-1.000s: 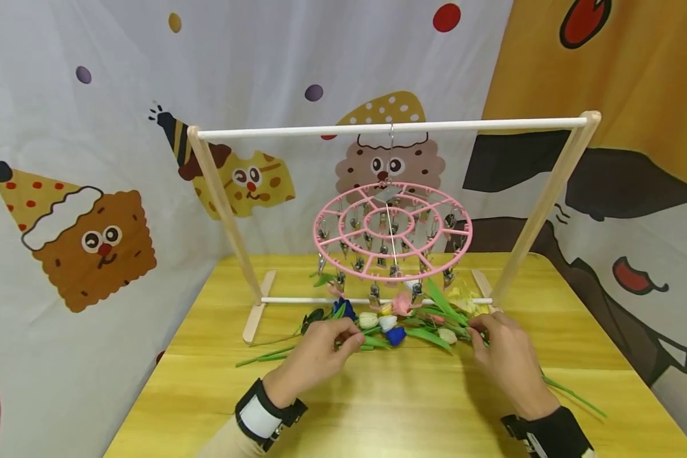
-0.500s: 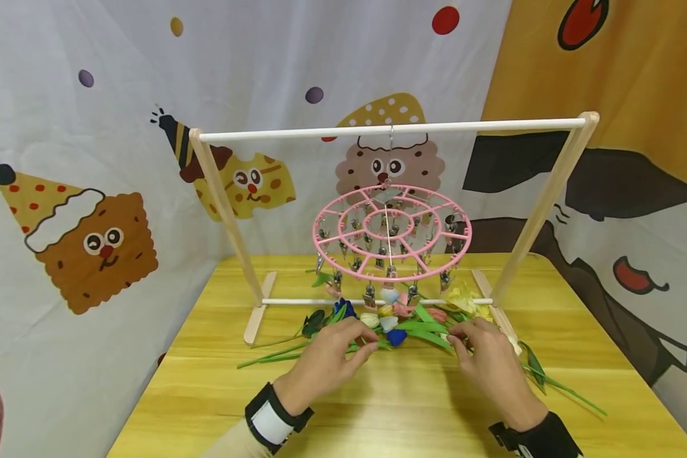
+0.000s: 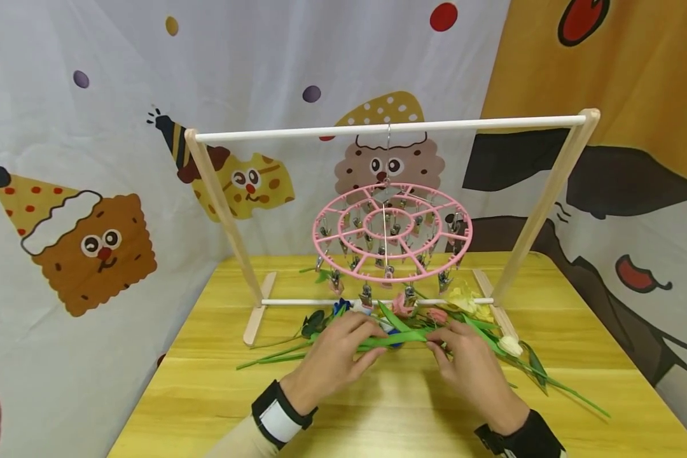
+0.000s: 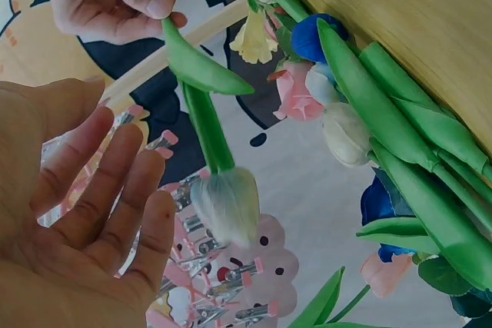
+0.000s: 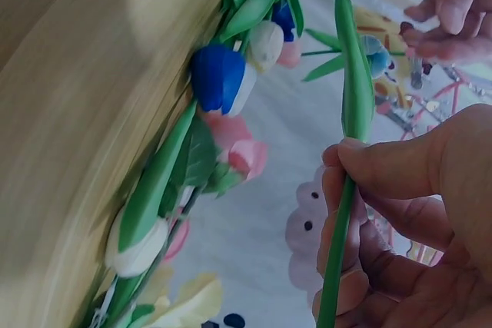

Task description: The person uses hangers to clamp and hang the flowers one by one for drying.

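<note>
My right hand [image 3: 468, 369] pinches the green stem of an artificial tulip between thumb and fingertips. In the right wrist view the stem [image 5: 336, 255] runs down past the curled fingers, and a leaf [image 5: 355, 74] rises above the pinch. The pale blue-white tulip [image 4: 224, 203] hangs in the left wrist view, bloom away from the right hand. My left hand [image 3: 336, 353] is near the bloom end, fingers loosely spread; the left wrist view shows a gap between those fingers and the tulip. More artificial flowers lie beneath, among them a blue tulip [image 5: 217, 77] and a pink rose [image 4: 297, 91].
A wooden rack with a white top bar [image 3: 320, 131] spans the table [image 3: 206, 401]. From it hangs a pink round hanger [image 3: 392, 278] with several metal clips, just beyond the hands. A white bloom [image 3: 511, 346] and long stems lie at the right.
Both hands have come closer together; the right moved left from the flower pile, now with the tulip raised in its pinch. The left shifted slightly right. The hanger turned a little.
</note>
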{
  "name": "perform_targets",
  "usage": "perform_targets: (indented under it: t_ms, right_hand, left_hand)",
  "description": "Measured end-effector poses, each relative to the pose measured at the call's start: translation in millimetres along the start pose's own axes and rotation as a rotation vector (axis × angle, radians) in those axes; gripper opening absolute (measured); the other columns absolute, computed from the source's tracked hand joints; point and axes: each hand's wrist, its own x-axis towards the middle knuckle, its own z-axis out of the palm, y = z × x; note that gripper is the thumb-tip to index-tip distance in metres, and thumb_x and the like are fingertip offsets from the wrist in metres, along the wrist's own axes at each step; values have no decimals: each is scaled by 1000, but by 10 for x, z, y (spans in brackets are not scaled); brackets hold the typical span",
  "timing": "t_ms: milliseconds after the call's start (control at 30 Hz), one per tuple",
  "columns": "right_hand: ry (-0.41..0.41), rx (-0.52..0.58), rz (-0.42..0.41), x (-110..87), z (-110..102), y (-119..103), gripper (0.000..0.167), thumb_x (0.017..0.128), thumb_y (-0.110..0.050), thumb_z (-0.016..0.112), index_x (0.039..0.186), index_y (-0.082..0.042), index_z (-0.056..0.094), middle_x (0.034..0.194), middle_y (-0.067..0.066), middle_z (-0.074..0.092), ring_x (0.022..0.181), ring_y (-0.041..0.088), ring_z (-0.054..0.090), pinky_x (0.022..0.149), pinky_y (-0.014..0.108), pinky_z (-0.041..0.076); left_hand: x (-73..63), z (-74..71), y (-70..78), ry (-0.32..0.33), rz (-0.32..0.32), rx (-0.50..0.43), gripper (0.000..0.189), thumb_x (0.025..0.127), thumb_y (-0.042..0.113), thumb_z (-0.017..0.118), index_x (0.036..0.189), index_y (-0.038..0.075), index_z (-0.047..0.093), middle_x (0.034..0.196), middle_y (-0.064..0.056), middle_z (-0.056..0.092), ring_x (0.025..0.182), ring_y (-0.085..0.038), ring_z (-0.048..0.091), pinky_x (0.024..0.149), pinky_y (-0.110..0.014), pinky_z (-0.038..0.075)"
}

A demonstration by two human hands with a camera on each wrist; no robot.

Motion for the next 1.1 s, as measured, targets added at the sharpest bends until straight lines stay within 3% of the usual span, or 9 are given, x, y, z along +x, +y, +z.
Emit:
perform_targets:
  t_ms: [133, 367, 633, 867, 1100]
  right_hand:
    - [9, 10, -47, 34, 29, -69, 19, 91, -6, 101, 104, -16, 90, 102, 3, 78, 77, 9, 61, 62, 23, 47]
    - [23, 37, -129, 45, 66, -158, 23, 87, -4, 103, 101, -17, 91, 93, -4, 74, 76, 2, 56, 63, 20, 45]
    - [32, 58, -181, 57, 97, -264, 25, 87, -7, 104, 101, -22, 90, 94, -7, 74, 80, 3, 59, 64, 19, 46]
    - [46, 72, -210, 75, 102, -299, 25, 86, -10, 105, 99, -22, 88, 95, -6, 73, 79, 8, 64, 64, 18, 48]
    - [127, 27, -208, 70, -26, -166, 28, 80, -22, 110, 97, -24, 87, 96, -5, 76, 77, 13, 72, 65, 22, 56]
  left_hand:
    - [31, 13, -4, -7, 18, 32, 23, 106, 30, 90, 124, 19, 81, 126, 4, 79, 122, -16, 76, 112, -34, 64]
    - [80, 73, -3, -27, 47, 109, 26, 105, 33, 91, 125, 21, 81, 131, 2, 79, 124, -19, 78, 119, -39, 63]
    - [107, 140, 6, -35, 28, 187, 31, 100, 40, 95, 123, 24, 83, 120, 4, 82, 111, -18, 82, 99, -39, 67]
    - [111, 119, 0, -66, -4, 135, 18, 99, 34, 97, 108, 23, 85, 103, 7, 82, 96, -13, 81, 88, -37, 64]
    - [68, 75, -43, -86, -76, 67, 18, 101, 27, 94, 113, 19, 82, 109, 5, 82, 100, -12, 78, 88, -34, 66]
